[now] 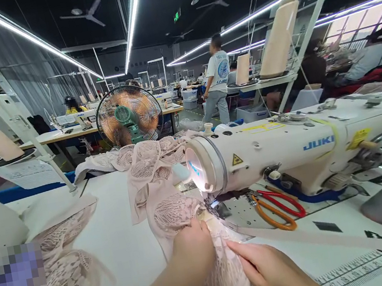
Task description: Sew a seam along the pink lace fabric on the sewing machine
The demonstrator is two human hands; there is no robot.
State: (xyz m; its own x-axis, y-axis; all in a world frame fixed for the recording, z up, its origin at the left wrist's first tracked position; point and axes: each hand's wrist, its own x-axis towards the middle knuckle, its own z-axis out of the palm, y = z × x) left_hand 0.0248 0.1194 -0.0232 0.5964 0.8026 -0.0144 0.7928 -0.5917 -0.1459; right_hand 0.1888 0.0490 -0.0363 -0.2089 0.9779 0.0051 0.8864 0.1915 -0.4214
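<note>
A pale pink lace bra (173, 211) lies on the white table, one part of it under the presser foot of the white JUKI sewing machine (244, 153). My left hand (193, 247) is closed in a pinch on the bra, just in front of the lit needle area. To its right, my right hand (262, 264) presses thumb and fingers together at the edge of the bra's lace; its fingertips partly hide the fabric. More joined bras (142, 160) trail behind the needle in a heap.
Orange-handled scissors (272, 217) and a red-handled pair (285, 200) lie under the machine arm. Other lace pieces (69, 278) rest at left. A ruler scale (362, 273) marks the table's right front. Beyond are a fan (129, 114), thread cones (278, 41) and a standing person (217, 79).
</note>
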